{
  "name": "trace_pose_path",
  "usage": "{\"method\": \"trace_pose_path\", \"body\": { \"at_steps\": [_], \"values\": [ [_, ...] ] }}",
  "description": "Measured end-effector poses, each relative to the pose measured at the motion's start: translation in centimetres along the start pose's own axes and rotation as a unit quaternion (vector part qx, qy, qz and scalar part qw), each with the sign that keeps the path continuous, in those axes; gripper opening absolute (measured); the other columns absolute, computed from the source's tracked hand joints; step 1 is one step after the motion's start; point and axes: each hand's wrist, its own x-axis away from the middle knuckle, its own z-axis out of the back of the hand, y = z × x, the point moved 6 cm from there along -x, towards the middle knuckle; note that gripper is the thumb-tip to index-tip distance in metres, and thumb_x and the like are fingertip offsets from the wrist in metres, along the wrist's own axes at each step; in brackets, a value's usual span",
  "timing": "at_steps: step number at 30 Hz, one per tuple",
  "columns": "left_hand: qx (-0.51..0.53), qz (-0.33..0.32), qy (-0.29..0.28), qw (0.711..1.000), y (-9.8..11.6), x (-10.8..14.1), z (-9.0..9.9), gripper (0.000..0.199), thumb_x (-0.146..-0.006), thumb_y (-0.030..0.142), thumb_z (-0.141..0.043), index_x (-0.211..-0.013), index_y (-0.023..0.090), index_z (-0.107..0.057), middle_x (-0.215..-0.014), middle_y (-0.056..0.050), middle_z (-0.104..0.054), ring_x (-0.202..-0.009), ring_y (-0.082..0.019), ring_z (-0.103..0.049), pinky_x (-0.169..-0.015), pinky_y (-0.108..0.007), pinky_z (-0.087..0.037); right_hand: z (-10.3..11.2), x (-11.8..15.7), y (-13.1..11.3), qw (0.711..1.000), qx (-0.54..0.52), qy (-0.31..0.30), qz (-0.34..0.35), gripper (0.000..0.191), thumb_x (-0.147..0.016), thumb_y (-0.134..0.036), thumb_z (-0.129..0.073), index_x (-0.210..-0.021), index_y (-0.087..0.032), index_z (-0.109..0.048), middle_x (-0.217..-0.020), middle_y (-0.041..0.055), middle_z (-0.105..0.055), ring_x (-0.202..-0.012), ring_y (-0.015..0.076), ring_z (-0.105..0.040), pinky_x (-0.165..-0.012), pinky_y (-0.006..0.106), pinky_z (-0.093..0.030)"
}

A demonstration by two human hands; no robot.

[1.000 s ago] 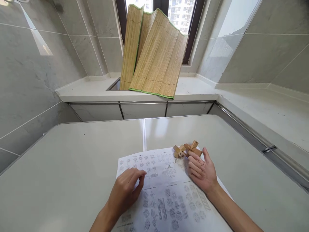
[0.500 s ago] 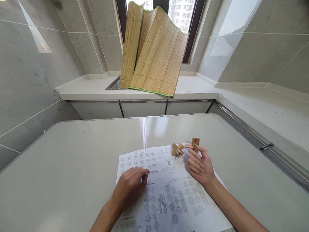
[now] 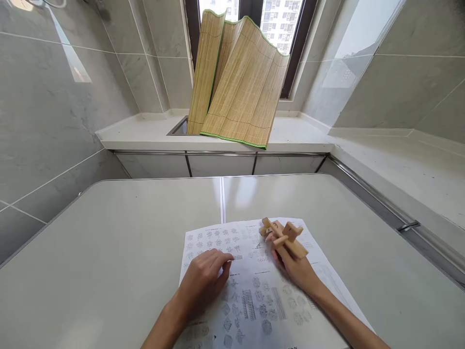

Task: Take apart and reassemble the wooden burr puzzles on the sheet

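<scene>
Wooden puzzle pieces (image 3: 290, 231), fitted crosswise, lie over my right hand (image 3: 286, 257), slightly blurred. The fingers of that hand are bent around the wood near the top of a printed paper sheet (image 3: 254, 274). More small wooden blocks (image 3: 266, 226) show just beyond the fingertips; whether they are joined to the others I cannot tell. My left hand (image 3: 210, 272) rests on the left part of the sheet, its fingers together and curled down, with nothing visible in them. Rows of small line drawings cover the paper.
The sheet lies on a pale, glossy table (image 3: 109, 252) with a seam down its far half. Beyond it is a white ledge (image 3: 145, 138) with a bamboo mat (image 3: 243, 82) leaning by a window. A metal rail (image 3: 381, 201) runs along the right.
My right hand has moved slightly left and now has the crossed wooden pieces over it, where before it pinched an upright piece. My left hand keeps its pose; the view has shifted a little.
</scene>
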Motion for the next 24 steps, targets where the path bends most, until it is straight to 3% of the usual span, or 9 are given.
{"method": "trace_pose_path", "body": {
  "at_steps": [2,5,7,10,13,15,20,24],
  "values": [
    [0.047,0.025,-0.004,0.999,0.5,0.0,-0.2,0.019,-0.102,0.015,-0.056,-0.119,0.024,-0.056,-0.091,-0.003,-0.071,-0.078,-0.02,-0.069,-0.069,-0.033,-0.057,-0.4,0.5,-0.2,0.995,0.096,-0.012,0.036,0.012,-0.098,-0.033,-0.065,-0.095,-0.023,-0.071,-0.072,0.0005,-0.066,-0.062,0.0185,-0.058,-0.058,0.028,-0.047],
    [0.13,0.069,-0.01,0.989,1.0,0.2,-0.7,0.049,-0.093,0.025,-0.074,-0.134,0.026,-0.048,-0.117,-0.009,-0.069,-0.102,-0.025,-0.07,-0.086,-0.04,-0.062,-1.9,1.4,-0.6,0.972,0.198,-0.085,0.095,0.016,-0.096,-0.028,-0.06,-0.097,-0.022,-0.074,-0.088,0.0057,-0.073,-0.08,0.024,-0.072,-0.065,0.03,-0.054],
    [0.165,0.088,-0.026,0.982,1.4,0.4,-1.3,0.075,-0.084,0.033,-0.086,-0.144,0.029,-0.041,-0.135,-0.013,-0.064,-0.117,-0.031,-0.067,-0.096,-0.047,-0.061,-3.0,2.1,-0.9,0.94,0.277,-0.135,0.145,0.019,-0.096,-0.024,-0.059,-0.098,-0.022,-0.077,-0.089,0.0059,-0.074,-0.077,0.0228,-0.074,-0.062,0.028,-0.053],
    [0.211,0.114,-0.045,0.97,1.9,0.8,-2.2,0.106,-0.072,0.044,-0.096,-0.154,0.033,-0.03,-0.151,-0.017,-0.054,-0.127,-0.037,-0.063,-0.103,-0.054,-0.058,-4.1,2.8,-1.1,0.904,0.351,-0.156,0.187,0.021,-0.09,-0.018,-0.065,-0.097,-0.026,-0.083,-0.089,0.0059,-0.077,-0.073,0.0217,-0.074,-0.062,0.027,-0.05],
    [0.263,0.131,-0.027,0.956,2.8,1.1,-2.9,0.122,-0.066,0.049,-0.099,-0.16,0.035,-0.022,-0.157,-0.017,-0.049,-0.137,-0.041,-0.058,-0.111,-0.059,-0.053,-4.8,3.2,-0.9,0.904,0.357,-0.155,0.179,0.026,-0.088,-0.013,-0.065,-0.095,-0.029,-0.085,-0.088,0.0067,-0.079,-0.072,0.0226,-0.072,-0.064,0.029,-0.048],
    [0.292,0.146,-0.003,0.945,3.3,1.3,-3.3,0.122,-0.066,0.049,-0.099,-0.16,0.035,-0.023,-0.157,-0.017,-0.05,-0.142,-0.042,-0.053,-0.116,-0.061,-0.049,-5.1,3.3,-0.6,0.921,0.319,-0.161,0.158,0.023,-0.088,-0.015,-0.066,-0.09,-0.028,-0.084,-0.082,0.0075,-0.079,-0.069,0.0232,-0.07,-0.062,0.029,-0.046],
    [0.341,0.202,0.05,0.917,3.4,1.7,-3.7,0.099,-0.073,0.04,-0.094,-0.155,0.03,-0.039,-0.152,-0.016,-0.057,-0.141,-0.04,-0.056,-0.119,-0.061,-0.045,-5.9,3.6,-0.4,0.949,0.236,-0.181,0.1,0.013,-0.089,-0.022,-0.069,-0.083,-0.027,-0.08,-0.079,0.0079,-0.076,-0.072,0.026,-0.07,-0.062,0.032,-0.046],
    [0.383,0.233,0.065,0.892,2.7,1.6,-3.1,0.096,-0.072,0.038,-0.094,-0.153,0.03,-0.042,-0.149,-0.014,-0.06,-0.14,-0.038,-0.057,-0.122,-0.06,-0.043,-6.1,3.8,-0.5,0.967,0.127,-0.22,0.018,0.013,-0.093,-0.032,-0.071,-0.102,-0.026,-0.078,-0.081,0.007,-0.073,-0.078,0.0296,-0.069,-0.065,0.036,-0.051]
  ]
}}
